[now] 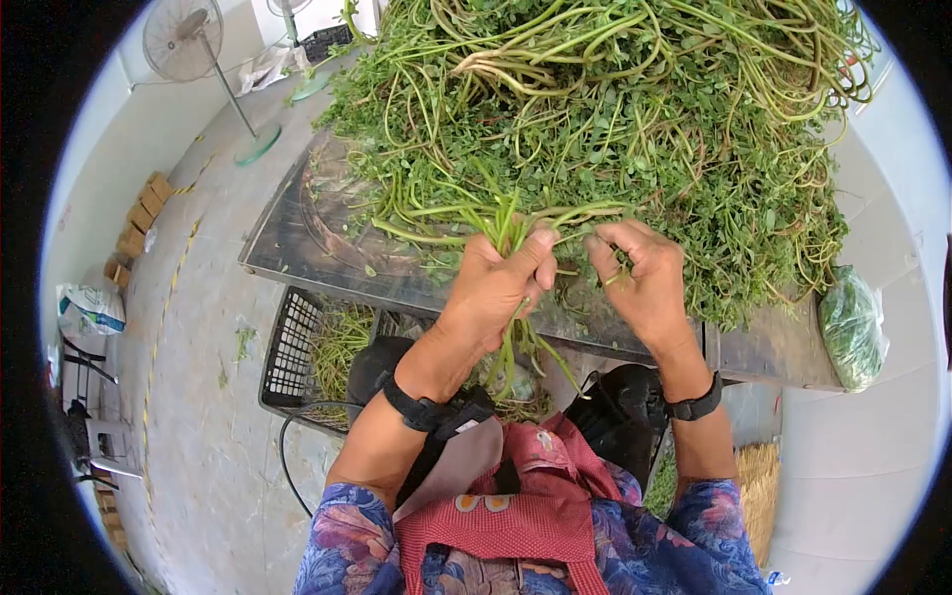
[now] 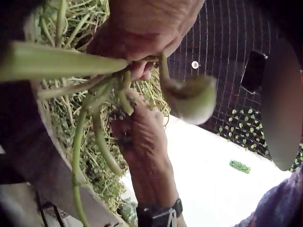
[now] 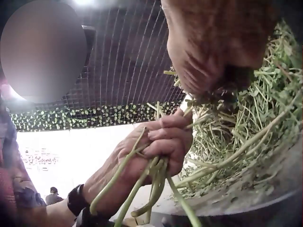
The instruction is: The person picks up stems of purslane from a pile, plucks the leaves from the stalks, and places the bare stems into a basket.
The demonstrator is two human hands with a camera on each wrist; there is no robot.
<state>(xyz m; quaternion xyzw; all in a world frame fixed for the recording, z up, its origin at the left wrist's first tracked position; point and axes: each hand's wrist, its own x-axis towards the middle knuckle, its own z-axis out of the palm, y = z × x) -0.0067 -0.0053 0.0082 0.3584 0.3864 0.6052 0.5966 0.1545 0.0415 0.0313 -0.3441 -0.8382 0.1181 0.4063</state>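
Observation:
My left hand [image 1: 501, 283] grips a bunch of thick green stems [image 1: 506, 223] above the table's near edge. Cut-looking stem ends hang below the fist; in the right wrist view several stems [image 3: 131, 198] poke out under the curled fingers. Close on its right, my right hand [image 1: 643, 273] has its thumb and fingers curled together at the bunch's leafy side. It pinches a small sprig, seen as dark leaves between the fingers in the left wrist view, mostly hidden by the fingertips. Behind both hands rises a big heap of leafy greens [image 1: 595, 129] that look like purslane.
The heap covers most of the dark table [image 1: 327, 263]. Under the near edge, a black plastic crate [image 1: 288, 342] holds trimmed stems. A clear bag of greens [image 1: 853, 327] hangs at the table's right corner. A standing fan [image 1: 183, 35] and cardboard boxes [image 1: 144, 213] are to the left.

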